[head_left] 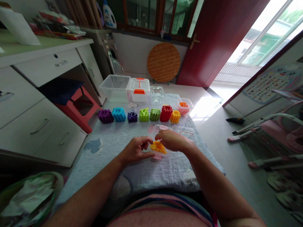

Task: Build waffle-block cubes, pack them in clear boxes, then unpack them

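Note:
A small clear plastic box (168, 152) with pink clips lies on the cloth in front of me, and yellow interlocking toy pieces (158, 147) are inside it. My left hand (137, 148) is at the box's left side, fingers curled and thumb along the near edge, closed around that side. From the right, my right hand (171, 140) reaches over the box with its fingers bent down above the yellow pieces. Whatever its fingertips hold, if anything, is hidden. Beyond my hands stands a row of block cubes, among them a purple cube (105, 116), a red cube (166, 113) and an orange-yellow cube (175, 116).
Behind the cubes are a large clear bin (115, 88), a lidded box with orange clips (139, 90) and a clear tub (188, 108) holding orange pieces. A clear lid (187, 133) lies right of my hands. Left stands a red stool (79, 104); right, a pink chair (272, 126).

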